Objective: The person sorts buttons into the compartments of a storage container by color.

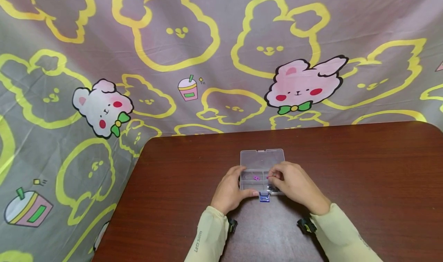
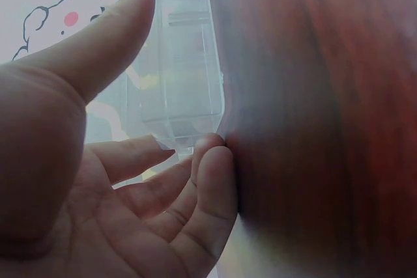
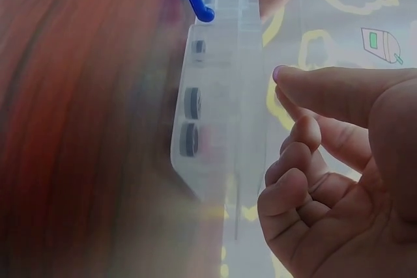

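- Standing open on a dark reddish-brown table [image 1: 155, 216], a clear plastic box [image 1: 248, 186] is divided by thin walls into compartments; its see-through lid [image 1: 262, 159] is folded back on the far side.
- A blue latch [image 1: 264, 197] is attached at the near edge, where it is seen hanging outward.
- In the far left compartment, small purple pieces [image 1: 256, 178] are clustered.
- Through the frosty-looking side wall, dark round pieces [image 3: 191, 103] are seen in the right part, two larger and one smaller.
- The box's left end is grasped by the left hand [image 1: 226, 192], with the thumb laid along the near edge.
- A tiny purple piece [image 3: 278, 73] is pinched between thumb and forefinger of the right hand [image 1: 299, 183], above the box's right half; its exact shape cannot be told, being mostly covered by the fingertips.
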Motion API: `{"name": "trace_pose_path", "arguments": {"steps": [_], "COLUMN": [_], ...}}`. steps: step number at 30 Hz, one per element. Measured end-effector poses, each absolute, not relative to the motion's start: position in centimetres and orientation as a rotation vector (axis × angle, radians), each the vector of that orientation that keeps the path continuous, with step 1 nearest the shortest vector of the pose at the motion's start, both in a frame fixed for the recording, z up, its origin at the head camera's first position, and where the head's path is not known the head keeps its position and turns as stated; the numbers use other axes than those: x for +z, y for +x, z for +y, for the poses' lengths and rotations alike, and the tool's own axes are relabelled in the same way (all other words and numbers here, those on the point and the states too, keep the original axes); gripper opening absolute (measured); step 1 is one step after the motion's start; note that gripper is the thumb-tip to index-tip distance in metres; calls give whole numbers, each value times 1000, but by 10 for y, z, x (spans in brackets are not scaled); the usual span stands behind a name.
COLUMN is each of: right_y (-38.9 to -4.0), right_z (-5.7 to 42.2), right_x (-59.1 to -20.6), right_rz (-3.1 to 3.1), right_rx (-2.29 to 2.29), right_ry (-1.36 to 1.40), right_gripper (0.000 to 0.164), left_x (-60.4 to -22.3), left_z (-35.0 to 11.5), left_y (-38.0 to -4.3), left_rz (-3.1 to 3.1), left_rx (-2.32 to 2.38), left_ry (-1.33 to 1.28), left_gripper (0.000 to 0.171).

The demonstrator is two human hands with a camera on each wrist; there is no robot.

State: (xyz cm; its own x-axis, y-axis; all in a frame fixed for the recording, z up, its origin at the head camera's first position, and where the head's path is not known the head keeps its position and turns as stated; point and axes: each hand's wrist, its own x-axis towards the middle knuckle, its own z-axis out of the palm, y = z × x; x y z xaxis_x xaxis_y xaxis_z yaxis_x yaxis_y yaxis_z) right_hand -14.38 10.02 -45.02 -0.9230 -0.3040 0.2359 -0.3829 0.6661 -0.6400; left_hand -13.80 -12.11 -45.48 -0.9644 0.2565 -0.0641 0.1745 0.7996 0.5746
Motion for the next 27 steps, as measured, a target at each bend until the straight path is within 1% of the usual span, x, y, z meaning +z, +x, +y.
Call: {"name": "trace_pose_path", "arguments": {"steps": [6, 27], "right_y": [-146, -152], "right_z": [96, 85], "right_x": [-451, -454], "right_rz": [-2761, -2773], "right_rx": [1129, 1107], "right_ry": [589, 602], "right_gripper": [9, 10], "left_x": [-455, -455], "left_z": [-121, -120], "left_y": [-138, -138], "left_rz": [2846, 2838], "left_rx": [893, 890], "left_ry": [342, 327], "left_gripper": [87, 86]}}
